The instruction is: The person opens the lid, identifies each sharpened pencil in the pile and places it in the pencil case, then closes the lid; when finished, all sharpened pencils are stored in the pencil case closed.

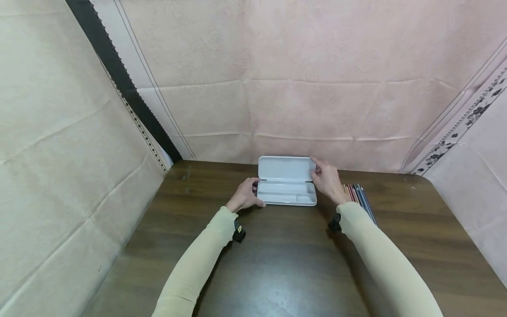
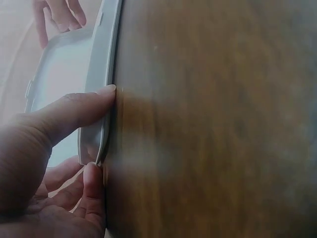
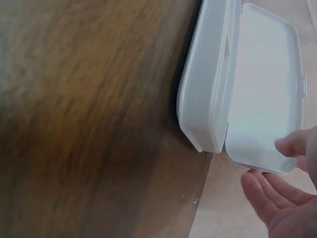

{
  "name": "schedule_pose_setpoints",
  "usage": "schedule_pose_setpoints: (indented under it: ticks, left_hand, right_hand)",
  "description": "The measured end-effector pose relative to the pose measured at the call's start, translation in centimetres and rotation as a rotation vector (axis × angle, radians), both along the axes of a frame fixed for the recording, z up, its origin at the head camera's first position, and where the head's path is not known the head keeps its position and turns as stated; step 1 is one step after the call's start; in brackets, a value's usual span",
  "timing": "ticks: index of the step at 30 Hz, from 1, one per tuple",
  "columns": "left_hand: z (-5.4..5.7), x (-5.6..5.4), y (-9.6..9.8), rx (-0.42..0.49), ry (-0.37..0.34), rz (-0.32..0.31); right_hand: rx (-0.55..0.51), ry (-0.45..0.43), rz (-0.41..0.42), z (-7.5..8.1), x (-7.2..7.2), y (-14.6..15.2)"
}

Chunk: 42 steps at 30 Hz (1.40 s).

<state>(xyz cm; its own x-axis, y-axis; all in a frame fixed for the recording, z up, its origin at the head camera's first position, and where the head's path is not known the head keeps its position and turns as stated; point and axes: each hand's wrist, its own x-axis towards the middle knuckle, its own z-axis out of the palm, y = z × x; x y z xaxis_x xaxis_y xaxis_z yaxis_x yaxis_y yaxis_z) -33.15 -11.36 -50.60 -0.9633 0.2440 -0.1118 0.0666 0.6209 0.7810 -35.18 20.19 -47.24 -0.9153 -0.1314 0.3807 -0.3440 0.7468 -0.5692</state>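
A white pencil case (image 1: 277, 198) lies on the table with its lid (image 1: 284, 168) raised at the back. Low dividers split the base into compartments, which hold nothing that I can see. My left hand (image 1: 246, 195) grips the base's left end, thumb along the front wall and fingertips at the end wall (image 2: 89, 146). At the lid's right edge, my right hand (image 1: 328, 179) pinches the rim. In the right wrist view its thumb (image 3: 292, 144) lies over the lid's inner face, with the other fingers by the outer edge.
Several coloured pencils (image 1: 365, 202) lie side by side on the brown wooden table (image 1: 273, 259), right of the case and partly behind my right forearm. Pale cloth (image 1: 301, 110) hangs behind the table's back edge and along both sides.
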Motion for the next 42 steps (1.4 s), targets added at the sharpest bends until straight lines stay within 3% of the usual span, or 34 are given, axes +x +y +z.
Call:
schedule_pose_setpoints:
  ticks: [3,7,14,19,29,35,42]
  left_hand:
    - [0.1,0.0,0.1,-0.006,0.001,-0.003]
    - [0.1,0.0,0.1,-0.007,-0.002,-0.002]
    - [0.4,-0.2,0.1,0.003,0.014,-0.001]
    - [0.2,-0.3,0.1,-0.003,0.014,-0.002]
    - [-0.1,0.0,0.0,-0.007,0.006,-0.002]
    - [0.1,0.0,-0.1,-0.005,0.003,0.000]
    - [0.1,-0.1,0.0,-0.012,0.000,-0.001]
  right_hand:
    - [0.019,-0.061,0.001,0.2,0.1,0.2]
    - [0.026,-0.080,0.012,0.5,0.5,0.3]
    - [0.036,0.012,0.015,1.4,1.7,0.5]
    - [0.007,0.017,-0.014,2.1,3.2,1.6]
    - [0.057,0.100,-0.148,2.4,7.0,5.8]
    - [0.104,-0.013,-0.196,2.3,8.8,8.7]
    - [0.153,-0.160,-0.215,1.0,10.0,11.5]
